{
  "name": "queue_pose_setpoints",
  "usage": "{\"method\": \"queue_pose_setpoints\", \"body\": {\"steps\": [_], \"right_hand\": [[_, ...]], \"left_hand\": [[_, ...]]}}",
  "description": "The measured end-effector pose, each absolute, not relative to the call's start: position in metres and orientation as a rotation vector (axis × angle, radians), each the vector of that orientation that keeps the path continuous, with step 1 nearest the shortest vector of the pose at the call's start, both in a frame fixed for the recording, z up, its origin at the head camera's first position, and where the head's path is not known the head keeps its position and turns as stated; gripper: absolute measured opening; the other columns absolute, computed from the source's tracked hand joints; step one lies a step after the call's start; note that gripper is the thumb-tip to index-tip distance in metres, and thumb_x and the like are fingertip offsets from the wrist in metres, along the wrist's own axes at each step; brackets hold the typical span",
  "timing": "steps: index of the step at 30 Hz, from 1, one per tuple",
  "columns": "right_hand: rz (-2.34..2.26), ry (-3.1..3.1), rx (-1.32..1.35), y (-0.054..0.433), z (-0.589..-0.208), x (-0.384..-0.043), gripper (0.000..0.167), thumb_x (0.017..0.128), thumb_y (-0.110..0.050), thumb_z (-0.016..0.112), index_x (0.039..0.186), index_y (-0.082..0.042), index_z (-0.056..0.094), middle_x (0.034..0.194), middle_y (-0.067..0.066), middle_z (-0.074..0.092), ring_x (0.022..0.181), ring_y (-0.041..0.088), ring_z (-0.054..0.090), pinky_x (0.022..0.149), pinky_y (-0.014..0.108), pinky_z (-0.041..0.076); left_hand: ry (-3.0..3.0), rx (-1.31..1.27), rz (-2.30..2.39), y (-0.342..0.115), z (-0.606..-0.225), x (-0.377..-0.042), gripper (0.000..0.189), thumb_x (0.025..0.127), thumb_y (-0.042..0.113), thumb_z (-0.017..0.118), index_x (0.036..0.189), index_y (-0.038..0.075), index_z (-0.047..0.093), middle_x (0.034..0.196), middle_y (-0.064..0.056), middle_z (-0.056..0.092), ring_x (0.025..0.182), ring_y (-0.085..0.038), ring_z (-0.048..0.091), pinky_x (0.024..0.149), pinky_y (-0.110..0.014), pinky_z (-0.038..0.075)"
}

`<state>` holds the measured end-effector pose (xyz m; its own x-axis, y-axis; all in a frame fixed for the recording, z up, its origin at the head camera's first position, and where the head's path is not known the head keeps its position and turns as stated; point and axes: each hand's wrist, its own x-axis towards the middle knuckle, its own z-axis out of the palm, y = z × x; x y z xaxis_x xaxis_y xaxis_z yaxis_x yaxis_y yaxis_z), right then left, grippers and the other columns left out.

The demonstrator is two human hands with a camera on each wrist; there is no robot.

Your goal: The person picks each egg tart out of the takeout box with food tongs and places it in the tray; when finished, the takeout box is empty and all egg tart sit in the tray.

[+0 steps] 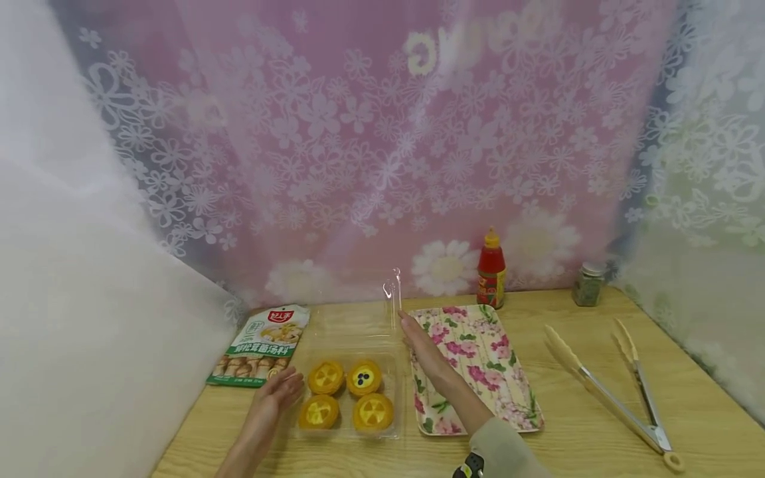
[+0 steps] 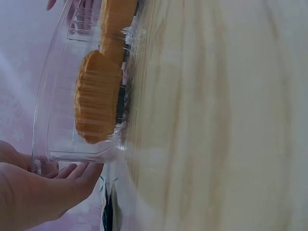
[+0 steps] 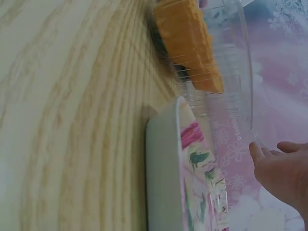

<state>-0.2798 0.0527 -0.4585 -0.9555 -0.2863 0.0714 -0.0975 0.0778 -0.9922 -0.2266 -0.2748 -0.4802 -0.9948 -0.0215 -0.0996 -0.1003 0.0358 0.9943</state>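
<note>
A clear plastic clamshell box (image 1: 399, 398) lies with its lid (image 1: 352, 318) raised and tilted back. Several egg tarts (image 1: 372, 411) sit in its base; one has dark berries on top. At the base's left side is my left hand (image 1: 271, 398), its extended fingers touching the outer wall below the rim in the left wrist view. My right hand (image 1: 427, 348) reaches across a floral tray (image 1: 526, 425) to the lid's right edge. In the right wrist view, its fingertips meet the clear plastic while the thumb stands apart.
Left of the box lies a green and white food pouch (image 1: 259, 345). A red sauce bottle (image 1: 491, 272) stands behind the tray, and a small herb jar (image 1: 588, 285) at the back right. Spread tongs (image 1: 621, 398) lie on the wooden table (image 1: 574, 458) at right.
</note>
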Motion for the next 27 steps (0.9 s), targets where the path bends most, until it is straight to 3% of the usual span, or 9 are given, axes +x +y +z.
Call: {"method": "queue_pose_setpoints", "body": {"steps": [6,14,21,27], "right_hand": [[-1.963,2.132,-0.367,0.056,-0.468,-0.277,0.076,0.111,-0.060,0.028,0.169,-0.015,0.010,0.173,0.019,0.005,0.154,0.050,0.020,0.119,0.074,0.010],[-1.967,2.101,-0.365,0.057,-0.473,-0.276,0.075,0.113,-0.054,0.031,0.168,-0.010,0.009,0.171,0.023,0.015,0.153,0.047,0.025,0.122,0.068,0.013],[-1.962,2.123,-0.378,0.069,-0.469,-0.270,0.073,0.111,-0.058,0.032,0.168,-0.015,0.017,0.170,0.020,0.020,0.153,0.045,0.027,0.121,0.069,0.017],[-1.992,2.136,-0.385,0.092,-0.466,-0.271,0.065,0.114,-0.051,0.030,0.167,-0.016,0.022,0.171,0.016,0.021,0.156,0.041,0.022,0.123,0.065,0.017]], "left_hand": [[2.205,-0.126,2.132,-0.269,-0.480,-0.226,0.047,0.113,0.002,0.028,0.158,-0.012,0.025,0.157,-0.038,0.033,0.146,-0.051,0.036,0.120,-0.055,0.034],[2.209,-0.162,2.139,-0.265,-0.480,-0.226,0.048,0.113,0.002,0.028,0.158,-0.013,0.022,0.158,-0.040,0.029,0.147,-0.051,0.034,0.120,-0.056,0.033],[2.292,-0.213,2.087,-0.263,-0.477,-0.225,0.049,0.114,0.006,0.032,0.159,-0.011,0.022,0.155,-0.039,0.035,0.143,-0.051,0.041,0.117,-0.058,0.037],[2.353,-0.240,2.006,-0.265,-0.474,-0.224,0.050,0.114,0.011,0.038,0.158,-0.011,0.027,0.155,-0.037,0.038,0.140,-0.049,0.046,0.114,-0.056,0.042]]}}
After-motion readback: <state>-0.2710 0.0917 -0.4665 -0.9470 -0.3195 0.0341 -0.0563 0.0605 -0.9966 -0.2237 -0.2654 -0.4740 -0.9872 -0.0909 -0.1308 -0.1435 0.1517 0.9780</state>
